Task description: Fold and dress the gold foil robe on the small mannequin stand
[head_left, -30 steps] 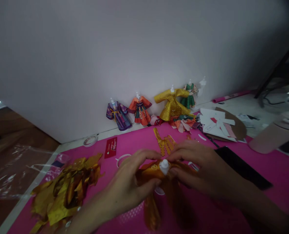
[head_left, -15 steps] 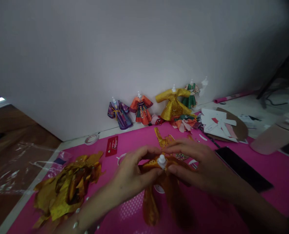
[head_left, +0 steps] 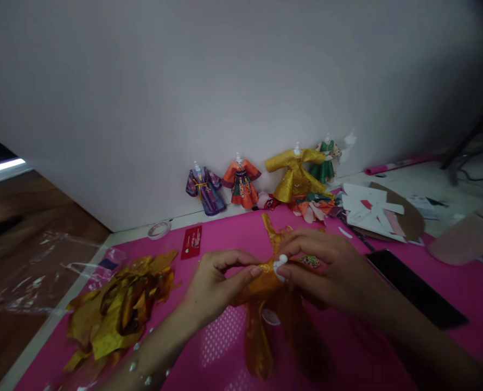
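Observation:
Both my hands hold a small doll robe of shiny orange-gold paper (head_left: 266,320) over the pink mat (head_left: 388,347). My left hand (head_left: 217,285) pinches its left shoulder between thumb and fingers. My right hand (head_left: 331,271) grips the right shoulder, fingers curled by the white neck piece (head_left: 281,263) at the collar. The robe's skirt hangs down toward me. Just beyond my fingers lies a gold paper piece (head_left: 273,233).
A heap of gold paper scraps (head_left: 119,307) lies at the left. Several finished paper robes on tiny stands line the wall: purple (head_left: 205,190), orange (head_left: 242,183), gold (head_left: 296,176), green (head_left: 326,163). White card cut-outs (head_left: 372,209), a black phone (head_left: 416,288), a red card (head_left: 191,243) and a tape roll (head_left: 159,229) lie around.
My hands have lifted the robe slightly and drawn closer together at its collar; the white neck piece is now mostly covered by my right fingers. The view has shifted a little leftward.

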`<action>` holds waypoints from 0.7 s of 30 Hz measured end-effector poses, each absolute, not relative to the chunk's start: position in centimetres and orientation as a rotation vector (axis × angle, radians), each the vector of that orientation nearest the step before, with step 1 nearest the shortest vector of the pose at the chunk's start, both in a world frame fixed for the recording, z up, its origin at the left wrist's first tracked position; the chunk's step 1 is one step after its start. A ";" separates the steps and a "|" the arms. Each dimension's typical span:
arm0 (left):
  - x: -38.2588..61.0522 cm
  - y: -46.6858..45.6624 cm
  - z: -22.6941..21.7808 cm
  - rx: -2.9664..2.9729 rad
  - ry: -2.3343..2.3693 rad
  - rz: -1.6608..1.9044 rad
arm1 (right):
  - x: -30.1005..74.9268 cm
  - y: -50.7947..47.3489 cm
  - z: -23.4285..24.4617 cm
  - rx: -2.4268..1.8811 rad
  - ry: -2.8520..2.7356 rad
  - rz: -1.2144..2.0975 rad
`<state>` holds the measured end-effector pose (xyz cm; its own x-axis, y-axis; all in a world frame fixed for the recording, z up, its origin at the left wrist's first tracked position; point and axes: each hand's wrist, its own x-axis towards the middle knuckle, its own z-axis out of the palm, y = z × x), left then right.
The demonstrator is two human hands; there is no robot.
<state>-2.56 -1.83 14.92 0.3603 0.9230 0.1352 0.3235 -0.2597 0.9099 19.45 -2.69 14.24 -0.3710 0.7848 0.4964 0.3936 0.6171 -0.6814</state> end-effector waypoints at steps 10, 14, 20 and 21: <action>-2.0 -1.9 15.1 1.927 1.035 0.912 | 19.5 -2.7 14.2 -0.897 -2.016 0.570; -2.0 -1.9 15.3 1.948 1.022 0.894 | 19.5 -2.5 14.1 -0.886 -2.002 0.595; -1.8 -2.2 15.2 2.076 1.107 0.849 | 19.2 -2.1 13.9 -0.858 -1.991 0.597; -1.8 -2.1 15.2 2.080 1.120 0.840 | 19.1 -2.0 13.9 -0.851 -1.992 0.593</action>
